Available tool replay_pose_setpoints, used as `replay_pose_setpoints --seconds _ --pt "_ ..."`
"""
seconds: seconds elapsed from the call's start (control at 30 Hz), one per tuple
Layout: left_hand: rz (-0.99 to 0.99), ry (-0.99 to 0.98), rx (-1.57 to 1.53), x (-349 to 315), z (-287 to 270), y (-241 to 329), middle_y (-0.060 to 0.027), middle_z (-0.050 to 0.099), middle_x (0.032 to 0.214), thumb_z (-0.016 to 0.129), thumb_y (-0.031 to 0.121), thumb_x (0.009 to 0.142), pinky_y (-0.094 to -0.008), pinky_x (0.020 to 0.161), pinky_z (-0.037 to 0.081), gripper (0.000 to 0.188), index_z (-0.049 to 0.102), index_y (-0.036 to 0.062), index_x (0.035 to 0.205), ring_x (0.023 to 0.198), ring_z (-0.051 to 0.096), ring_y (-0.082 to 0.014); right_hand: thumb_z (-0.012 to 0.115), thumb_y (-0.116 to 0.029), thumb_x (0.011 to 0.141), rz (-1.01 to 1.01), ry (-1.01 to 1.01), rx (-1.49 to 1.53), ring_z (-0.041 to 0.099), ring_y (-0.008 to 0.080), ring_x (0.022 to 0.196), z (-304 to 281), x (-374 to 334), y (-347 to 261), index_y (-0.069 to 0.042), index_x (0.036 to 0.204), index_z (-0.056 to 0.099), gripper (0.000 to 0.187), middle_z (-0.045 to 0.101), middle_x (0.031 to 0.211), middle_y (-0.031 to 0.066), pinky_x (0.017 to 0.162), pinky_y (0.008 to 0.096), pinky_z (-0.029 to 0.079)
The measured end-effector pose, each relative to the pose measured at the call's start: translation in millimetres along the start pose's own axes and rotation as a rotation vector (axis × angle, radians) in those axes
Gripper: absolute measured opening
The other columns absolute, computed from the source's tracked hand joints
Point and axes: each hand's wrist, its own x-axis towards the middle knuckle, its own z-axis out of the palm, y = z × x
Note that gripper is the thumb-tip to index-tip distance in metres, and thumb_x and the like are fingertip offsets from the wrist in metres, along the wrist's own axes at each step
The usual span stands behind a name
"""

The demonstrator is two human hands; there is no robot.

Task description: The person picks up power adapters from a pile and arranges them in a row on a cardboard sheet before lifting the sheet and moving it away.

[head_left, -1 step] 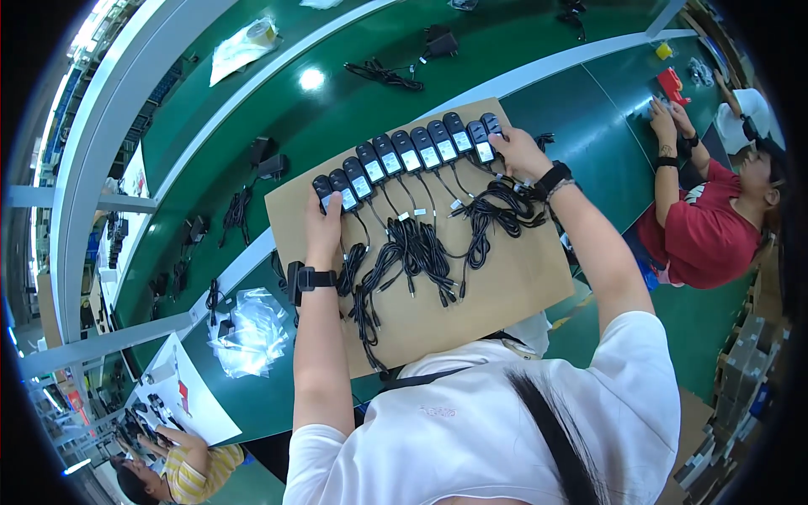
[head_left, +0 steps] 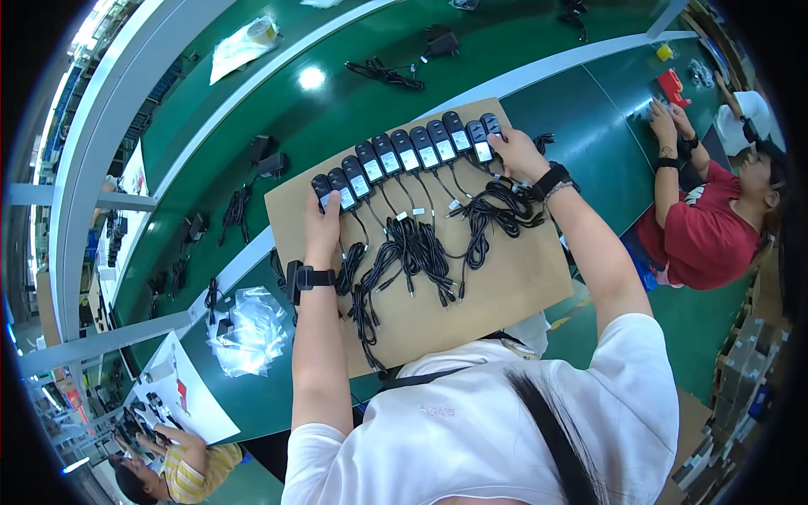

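Observation:
A row of several black power adapters (head_left: 405, 151) with pale labels lies side by side along the far part of a brown cardboard sheet (head_left: 505, 290). Their bundled black cables (head_left: 421, 252) trail toward me over the cardboard. My left hand (head_left: 321, 229) is closed at the row's left end, thumb on the outermost adapter. At the right end, my right hand (head_left: 520, 156) closes on the last adapter, with thumb and fingers against it. The undersides of both grips are hidden.
Beyond the cardboard runs a green surface (head_left: 337, 114) bearing a loose adapter (head_left: 442, 42) with its cable. Clear plastic bags (head_left: 250, 332) lie at left. A person in red (head_left: 703, 219) works at right near a red tool (head_left: 672, 87); another in yellow stripes (head_left: 202, 471) sits lower left.

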Motion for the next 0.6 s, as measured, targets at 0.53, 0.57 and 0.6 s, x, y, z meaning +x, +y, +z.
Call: replay_pose_setpoints --seconds 0.53,0.57,0.6 --pt "-0.22 -0.026 -0.29 17 3 4 -0.0077 0.049 0.121 0.052 0.013 0.089 -0.0282 0.093 0.035 0.048 0.035 0.0008 0.133 0.108 0.046 -0.0167 0.049 -0.028 0.09 0.124 -0.196 0.118 0.048 0.0095 0.05 -11 -22 5 0.001 0.106 0.049 0.033 0.05 0.066 0.0022 0.042 0.0235 0.04" --pt "-0.212 -0.043 -0.323 18 -2 -3 -0.006 0.05 0.116 0.053 0.013 0.089 -0.0271 0.091 0.036 0.046 0.037 0.0006 0.13 0.103 0.046 -0.0147 0.047 -0.029 0.091 0.068 -0.292 0.1 0.047 0.0073 0.053 -18 -16 8 -0.001 0.106 0.051 0.031 0.05 0.067 0.0013 0.045 0.0222 0.041" --pt "-0.212 -0.054 -0.323 21 -10 -11 -0.006 0.05 0.116 0.053 0.013 0.089 -0.0271 0.091 0.036 0.046 0.037 0.0006 0.13 0.103 0.046 -0.0147 0.045 -0.03 0.093 0.013 -0.388 0.08 0.046 0.0051 0.056 -26 -11 12 -0.002 0.105 0.052 0.031 0.05 0.069 0.0004 0.048 0.0209 0.041"
